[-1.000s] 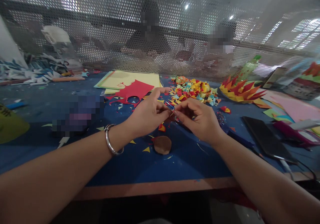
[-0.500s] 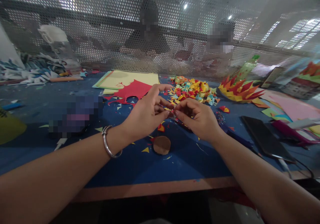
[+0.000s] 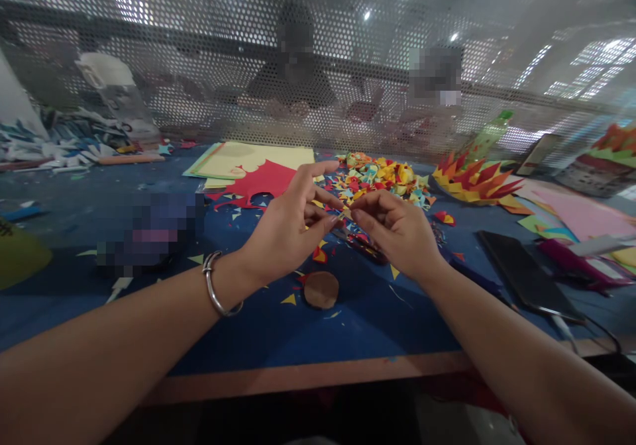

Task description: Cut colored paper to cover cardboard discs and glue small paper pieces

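Over the middle of the desk the left hand and right hand meet, fingers pinching a paper piece, barring the way across. From them to the near edge the desk is bare but for a brown disc and scraps. Open room runs to the left edge. A perforated screen closes the far edge, a heap of paper bits before it. A black phone and pink paper crowd the right edge.

Both bare forearms stretch forward and converge, with the hands raised in mid-air. The left hand is turned palm inward, its thumb pinched against the curled fingers and its forefinger stretched straight out above. The right hand faces it with fingers curled, thumb and forefinger pinched. The two hands' fingertips almost meet.
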The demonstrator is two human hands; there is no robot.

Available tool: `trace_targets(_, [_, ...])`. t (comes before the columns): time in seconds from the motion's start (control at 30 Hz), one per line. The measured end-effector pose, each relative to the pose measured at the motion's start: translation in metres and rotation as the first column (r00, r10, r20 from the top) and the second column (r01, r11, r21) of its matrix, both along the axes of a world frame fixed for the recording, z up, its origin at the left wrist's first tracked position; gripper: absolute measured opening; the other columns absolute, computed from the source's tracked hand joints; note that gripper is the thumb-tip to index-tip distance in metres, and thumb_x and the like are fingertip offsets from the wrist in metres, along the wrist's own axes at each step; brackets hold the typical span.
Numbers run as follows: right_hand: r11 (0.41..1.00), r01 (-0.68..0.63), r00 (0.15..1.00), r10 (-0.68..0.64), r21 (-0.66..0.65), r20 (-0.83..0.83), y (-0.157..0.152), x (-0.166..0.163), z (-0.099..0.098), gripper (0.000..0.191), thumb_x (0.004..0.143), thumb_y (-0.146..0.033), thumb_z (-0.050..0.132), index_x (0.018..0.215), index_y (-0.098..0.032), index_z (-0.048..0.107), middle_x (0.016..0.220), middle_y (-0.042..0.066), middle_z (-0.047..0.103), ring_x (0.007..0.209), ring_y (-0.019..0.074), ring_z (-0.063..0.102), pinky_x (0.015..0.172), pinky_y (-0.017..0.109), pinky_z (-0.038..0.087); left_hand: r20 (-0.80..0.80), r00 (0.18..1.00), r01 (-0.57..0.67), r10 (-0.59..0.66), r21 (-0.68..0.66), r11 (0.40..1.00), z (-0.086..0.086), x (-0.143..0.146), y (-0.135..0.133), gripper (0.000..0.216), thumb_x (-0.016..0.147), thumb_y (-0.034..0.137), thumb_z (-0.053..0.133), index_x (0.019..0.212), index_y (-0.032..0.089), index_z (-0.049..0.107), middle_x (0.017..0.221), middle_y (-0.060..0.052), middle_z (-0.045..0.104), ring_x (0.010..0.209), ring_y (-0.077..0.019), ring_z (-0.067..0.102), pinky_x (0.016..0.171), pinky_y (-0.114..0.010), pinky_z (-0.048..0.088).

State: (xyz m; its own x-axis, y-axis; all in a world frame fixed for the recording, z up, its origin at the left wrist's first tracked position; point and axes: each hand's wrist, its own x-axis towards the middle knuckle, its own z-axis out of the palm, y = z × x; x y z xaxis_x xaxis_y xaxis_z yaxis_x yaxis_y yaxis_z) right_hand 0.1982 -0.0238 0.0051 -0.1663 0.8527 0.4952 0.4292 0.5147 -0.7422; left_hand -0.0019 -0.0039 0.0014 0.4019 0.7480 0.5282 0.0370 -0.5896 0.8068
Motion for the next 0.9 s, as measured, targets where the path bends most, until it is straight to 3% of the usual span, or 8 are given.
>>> trace_targets(0.37, [0.999, -0.026, 1.000, 0.025, -0.046, -0.006, -0.0007, 0.0007, -0.0015, 0.022, 0.091, -0.041, 0.067, 0.099, -0.021, 0.068, 0.078, 0.001, 0.068, 0.056, 0.0100, 0.054, 0.048, 0.023, 0.040, 0.066, 0.997, 0.046, -0.038, -0.120, 0.992, 0.0013, 0.0008, 0.0002, 0.063, 0.086, 0.015, 0.067, 0.140, 0.025, 0.036, 0.102, -0.003, 0.066, 0.077, -0.0117, 0.070, 0.077, -0.028, 0.058])
trace_targets(0.57, [0.999, -0.031, 1.000, 0.031, -0.019, 0.004, 0.0002, 0.0005, -0.0018, 0.019, 0.090, -0.038, 0.069, 0.097, -0.019, 0.069, 0.081, 0.002, 0.070, 0.065, 0.0120, 0.060, 0.057, 0.024, 0.047, 0.071, 0.997, 0.040, -0.030, -0.133, 0.990, 0.0012, 0.0009, 0.0000, 0.061, 0.085, 0.017, 0.070, 0.138, 0.024, 0.040, 0.096, -0.002, 0.066, 0.077, -0.0113, 0.069, 0.076, -0.026, 0.058])
trace_targets(0.9, [0.999, -0.036, 0.999, 0.036, -0.037, 0.007, 0.0003, 0.0007, -0.0014, 0.020, 0.091, -0.038, 0.068, 0.099, -0.020, 0.069, 0.078, 0.002, 0.069, 0.061, 0.0114, 0.058, 0.053, 0.024, 0.045, 0.104, 0.993, 0.069, -0.049, -0.196, 0.978, 0.0011, 0.0018, 0.0031, 0.058, 0.084, 0.013, 0.070, 0.134, 0.023, 0.042, 0.092, -0.001, 0.067, 0.080, -0.0134, 0.072, 0.078, -0.028, 0.060])
